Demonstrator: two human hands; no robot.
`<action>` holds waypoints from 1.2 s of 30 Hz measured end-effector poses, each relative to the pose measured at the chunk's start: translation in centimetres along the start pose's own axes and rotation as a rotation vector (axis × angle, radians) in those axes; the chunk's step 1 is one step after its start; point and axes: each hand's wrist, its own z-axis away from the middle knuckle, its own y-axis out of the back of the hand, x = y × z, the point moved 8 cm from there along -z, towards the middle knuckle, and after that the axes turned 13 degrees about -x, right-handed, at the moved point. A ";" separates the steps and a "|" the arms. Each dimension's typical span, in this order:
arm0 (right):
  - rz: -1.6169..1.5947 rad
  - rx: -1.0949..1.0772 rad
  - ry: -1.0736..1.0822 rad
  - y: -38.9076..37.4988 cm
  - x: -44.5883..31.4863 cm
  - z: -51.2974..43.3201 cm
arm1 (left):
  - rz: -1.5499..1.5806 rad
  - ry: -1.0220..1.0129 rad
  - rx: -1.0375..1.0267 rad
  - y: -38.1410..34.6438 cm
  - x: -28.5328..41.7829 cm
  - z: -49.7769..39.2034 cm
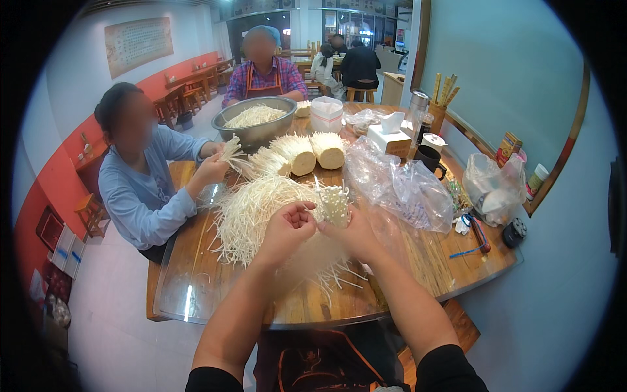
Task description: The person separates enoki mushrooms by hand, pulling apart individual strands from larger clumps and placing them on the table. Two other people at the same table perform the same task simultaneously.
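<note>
My right hand (pixel 355 237) grips a bunch of enoki mushrooms (pixel 334 202), with the small white caps facing up. Just left of it, my left hand (pixel 290 226) has its fingers curled and the thumb near the bunch. Whether any thin strand is pinched there is too small to tell. Under and beyond my hands spreads a large heap of loose enoki strands (pixel 259 210) on the wooden table (pixel 220 294). Behind the heap lie several thick enoki clumps (pixel 303 163), two showing their round cut bases.
A seated person at left holds an enoki bunch (pixel 231 152); another sits behind a steel bowl (pixel 254 128) of strands. To the right are clear plastic bags (pixel 401 188), a tissue box (pixel 390 139), a black mug (pixel 429 159) and a blue cord (pixel 468 252). A wall borders the right side.
</note>
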 end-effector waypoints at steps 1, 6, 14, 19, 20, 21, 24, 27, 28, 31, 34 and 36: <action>0.007 0.029 -0.013 0.2 0.2 0.0 | 0.000 0.002 -0.004 -0.1 0.0 0.0; 0.100 0.238 -0.016 2.6 0.8 0.1 | 0.093 -0.030 0.076 0.8 0.4 0.3; -0.137 0.178 0.056 2.3 0.9 -0.4 | -0.268 -0.192 0.235 3.1 2.9 0.9; -0.132 0.055 -0.008 0.9 0.4 -0.3 | -0.193 -0.011 0.043 -0.2 0.3 0.2; -0.120 0.032 -0.035 0.7 0.6 -0.3 | -0.192 0.038 0.001 -0.5 0.0 0.2; -0.106 0.024 0.005 0.6 0.3 -0.3 | -0.192 0.026 -0.020 -0.7 0.1 0.2; -0.065 0.011 0.050 0.7 0.3 -0.3 | -0.147 0.046 -0.037 -0.6 -0.2 0.2; -0.016 0.017 0.039 0.7 0.6 -0.4 | -0.095 0.042 -0.023 -0.3 -0.5 0.1; -0.033 0.019 0.040 0.7 0.7 -0.5 | -0.062 0.039 -0.013 -0.2 -0.6 0.0; -0.064 0.091 -0.036 1.3 1.3 -0.4 | -0.023 -0.021 0.030 0.5 -0.2 -0.1; -0.081 0.122 -0.041 1.8 1.1 -0.4 | 0.045 -0.076 0.130 1.9 0.3 0.2; -0.147 0.088 -0.006 1.5 0.9 -0.5 | -0.016 -0.078 0.215 2.8 0.6 0.4</action>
